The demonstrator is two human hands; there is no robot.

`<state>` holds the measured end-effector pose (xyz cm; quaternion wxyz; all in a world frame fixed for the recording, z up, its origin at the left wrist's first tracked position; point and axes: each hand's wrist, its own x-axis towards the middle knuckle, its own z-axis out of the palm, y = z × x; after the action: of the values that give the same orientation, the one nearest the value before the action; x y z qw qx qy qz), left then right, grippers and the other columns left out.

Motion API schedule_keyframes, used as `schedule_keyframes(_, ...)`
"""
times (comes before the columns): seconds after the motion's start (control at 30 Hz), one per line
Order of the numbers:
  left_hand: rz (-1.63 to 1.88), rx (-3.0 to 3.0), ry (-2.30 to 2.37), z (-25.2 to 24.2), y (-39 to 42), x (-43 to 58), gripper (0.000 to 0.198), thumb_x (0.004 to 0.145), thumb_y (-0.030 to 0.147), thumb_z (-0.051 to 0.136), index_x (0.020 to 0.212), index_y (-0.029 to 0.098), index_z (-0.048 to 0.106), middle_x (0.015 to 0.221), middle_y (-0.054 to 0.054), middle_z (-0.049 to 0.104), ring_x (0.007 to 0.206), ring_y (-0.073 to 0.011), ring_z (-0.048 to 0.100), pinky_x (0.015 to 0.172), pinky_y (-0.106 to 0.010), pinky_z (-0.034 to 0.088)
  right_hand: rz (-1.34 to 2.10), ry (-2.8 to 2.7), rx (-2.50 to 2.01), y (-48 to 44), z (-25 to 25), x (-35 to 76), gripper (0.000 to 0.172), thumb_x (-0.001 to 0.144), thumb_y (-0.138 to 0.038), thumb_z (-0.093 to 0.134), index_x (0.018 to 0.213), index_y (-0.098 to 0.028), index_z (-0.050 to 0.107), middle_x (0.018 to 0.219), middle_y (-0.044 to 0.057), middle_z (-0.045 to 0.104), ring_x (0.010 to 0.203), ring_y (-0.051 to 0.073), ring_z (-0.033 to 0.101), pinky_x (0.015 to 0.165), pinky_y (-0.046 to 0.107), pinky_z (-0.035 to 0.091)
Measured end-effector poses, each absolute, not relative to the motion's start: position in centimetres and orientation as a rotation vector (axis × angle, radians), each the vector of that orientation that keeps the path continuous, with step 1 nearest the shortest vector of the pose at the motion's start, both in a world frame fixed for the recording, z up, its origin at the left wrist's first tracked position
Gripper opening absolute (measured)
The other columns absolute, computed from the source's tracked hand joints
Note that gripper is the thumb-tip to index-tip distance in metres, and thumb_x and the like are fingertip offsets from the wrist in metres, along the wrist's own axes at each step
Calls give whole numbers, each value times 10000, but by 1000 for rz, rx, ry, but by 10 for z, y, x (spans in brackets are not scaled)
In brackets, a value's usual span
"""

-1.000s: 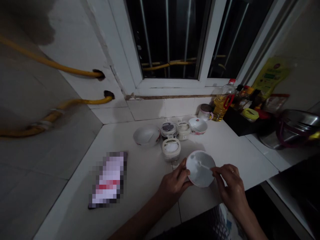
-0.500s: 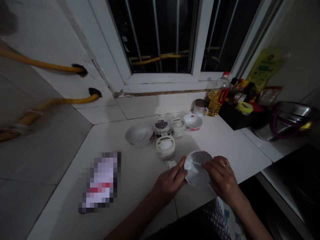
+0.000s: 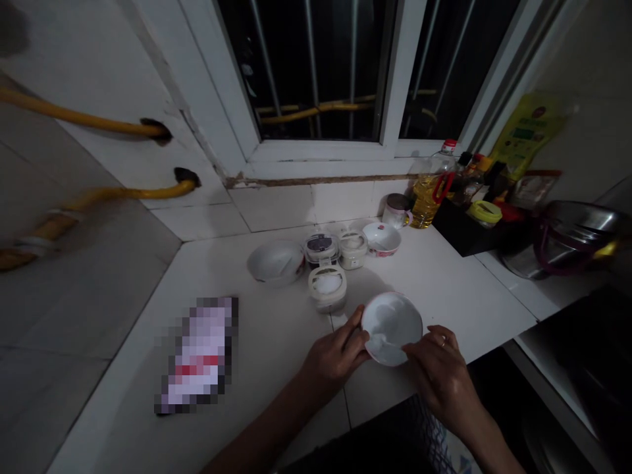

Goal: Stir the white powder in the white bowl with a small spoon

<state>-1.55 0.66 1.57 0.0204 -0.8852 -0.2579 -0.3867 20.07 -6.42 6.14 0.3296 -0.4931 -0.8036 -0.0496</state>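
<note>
A white bowl point(image 3: 395, 313) with a pinkish rim is tilted toward me above the front of the counter. My left hand point(image 3: 336, 352) grips its left side, thumb near the rim. Between the closed fingertips of my right hand point(image 3: 442, 368) is the handle of a pale spoon point(image 3: 390, 343), whose head rests low inside the bowl. What the bowl contains is hard to make out. Just behind it stands a lidded seasoning jar point(image 3: 328, 286) with white stuff under its clear lid.
Two more seasoning jars point(image 3: 322, 247) stand behind, between a large bowl point(image 3: 274, 263) and a small patterned bowl point(image 3: 382, 238). An oil bottle point(image 3: 428, 197) and a black condiment box point(image 3: 459, 227) are at the back right. A blurred-out item point(image 3: 197, 355) lies left on the counter.
My right hand has moved slightly down and right, bringing the spoon lower in the bowl. The bowl's inside now faces me more. My left hand keeps its hold.
</note>
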Motion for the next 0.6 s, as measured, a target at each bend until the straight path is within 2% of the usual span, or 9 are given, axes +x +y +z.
schedule_keyframes(0.2,-1208,-2721,-777,16,6,-14,113,944,225,485,979,131,536,1272,-252,548,974,-236,673,752,-285,576,-446,-2006,-1348,-58,61,212,277,845,-20,488,1046,-183,587,812,47,682,767,193,574,878,456,397)
schedule_keyframes(0.4,-1186,-2728,-783,18,5,-15,163,953,266,471,990,123,541,1274,-254,545,1002,-245,661,765,-310,580,-279,-2178,-1332,-66,66,210,274,837,-13,467,1017,-167,605,748,29,665,718,170,560,919,458,381)
schedule_keyframes(0.5,-1177,-2716,-768,18,4,-15,142,954,239,470,991,122,542,1287,-256,533,1015,-243,655,764,-301,578,-473,-2152,-1323,-62,67,214,308,836,-7,471,1056,-171,612,846,51,701,783,189,580,931,460,370)
schedule_keyframes(0.6,-1181,-2713,-768,18,4,-15,131,951,229,477,999,126,544,1293,-249,531,1009,-241,657,759,-302,579,-495,-2129,-1338,-57,64,218,289,834,-24,496,1047,-174,620,805,49,700,735,190,572,921,471,380)
